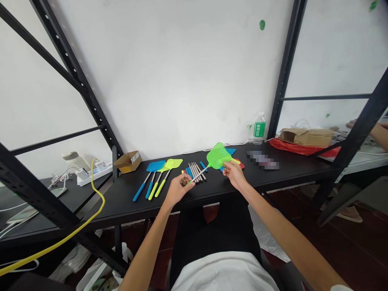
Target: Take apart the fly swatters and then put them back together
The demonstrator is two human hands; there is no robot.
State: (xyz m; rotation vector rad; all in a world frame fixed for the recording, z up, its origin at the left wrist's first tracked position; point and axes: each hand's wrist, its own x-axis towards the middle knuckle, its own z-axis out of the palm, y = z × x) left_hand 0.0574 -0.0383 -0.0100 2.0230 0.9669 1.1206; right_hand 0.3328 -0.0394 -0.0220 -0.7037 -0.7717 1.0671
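Observation:
A green fly swatter [218,156] is held above the black table, its perforated head up and to the right. My left hand [179,186] is closed around the lower end of its metal rod. With thumb and fingers, my right hand [234,173] pinches the right edge of the green head. Below the rod lies a bundle of metal rods [197,171] with coloured handles beside it. Blue and red swatter heads [230,151] lie partly hidden behind the green one. Left of my hands, blue fly swatters [155,165] and yellow-green fly swatters [173,163] lie side by side.
An open cardboard box [128,162] sits at the table's back left. A water bottle [259,129] stands at the back right, near a blurred packet [263,160]. Black shelf posts [285,68] frame both sides. A yellow cable [97,198] hangs across the left.

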